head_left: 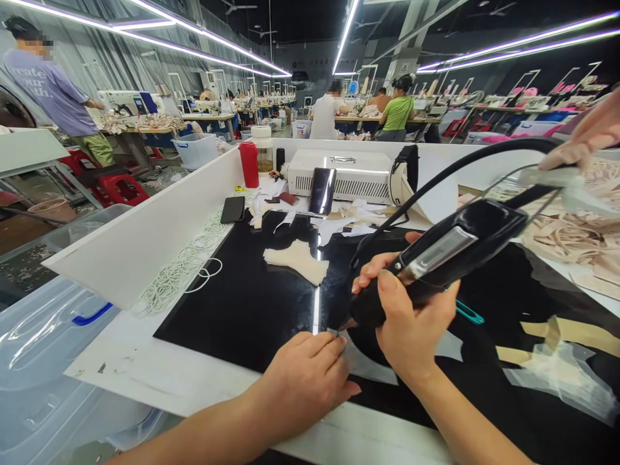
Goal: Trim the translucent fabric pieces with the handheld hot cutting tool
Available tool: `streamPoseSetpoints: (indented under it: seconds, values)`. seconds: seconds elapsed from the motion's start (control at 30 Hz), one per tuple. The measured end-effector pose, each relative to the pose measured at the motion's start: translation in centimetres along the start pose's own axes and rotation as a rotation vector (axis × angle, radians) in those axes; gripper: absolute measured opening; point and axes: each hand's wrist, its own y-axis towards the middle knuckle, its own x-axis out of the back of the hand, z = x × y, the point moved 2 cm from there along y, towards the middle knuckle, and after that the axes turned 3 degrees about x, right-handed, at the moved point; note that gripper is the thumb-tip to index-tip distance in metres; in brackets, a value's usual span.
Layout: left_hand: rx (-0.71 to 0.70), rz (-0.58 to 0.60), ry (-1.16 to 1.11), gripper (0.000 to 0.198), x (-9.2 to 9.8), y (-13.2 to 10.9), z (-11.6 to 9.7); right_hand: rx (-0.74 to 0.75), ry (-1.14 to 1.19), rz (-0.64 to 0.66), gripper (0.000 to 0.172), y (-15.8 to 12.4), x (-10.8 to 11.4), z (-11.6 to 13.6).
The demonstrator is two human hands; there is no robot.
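Observation:
My right hand [411,310] is wrapped round a black corded handheld tool [450,252] with a silver lever, held tilted over the table. Its narrow tip points down to the left, close to the fingertips of my left hand [310,374]. My left fingers are curled together on a pale sheer fabric piece [371,365] near the front edge of the black mat [217,310]; the exact grip is partly hidden. Beyond them a cream, padded-looking shaped piece [298,259] lies on the mat. Past my right hand is a teal loop-ended item [469,312].
A white vented box [339,171], leaning phone [322,190] and red cup [248,165] stand at the back. White cord [179,268] lies left; tan strips [576,332] and beige fabric [571,232] lie right. Another person's blurred hand [593,132] is near the tool's cable.

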Motion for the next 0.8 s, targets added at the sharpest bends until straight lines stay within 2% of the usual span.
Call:
streamPoseSetpoints:
  seconds: [0.17, 0.3, 0.57, 0.8]
  values:
    - [0.0, -0.014, 0.001, 0.032, -0.07, -0.08, 0.01, -0.033, 0.043, 0.006, 0.034, 0.18, -0.5, 0.02]
    - [0.006, -0.002, 0.005, 0.03, 0.01, -0.01, 0.04, -0.06, 0.05, 0.012, 0.035, -0.03, -0.91, -0.22]
    - [0.0, 0.005, 0.019, 0.03, -0.15, -0.11, 0.06, -0.02, 0.044, 0.008, 0.031, 0.07, -0.83, -0.39]
    - [-0.002, -0.031, 0.004, 0.031, 0.15, 0.07, 0.0, -0.035, 0.095, 0.028, 0.033, -0.13, -0.8, -0.16]
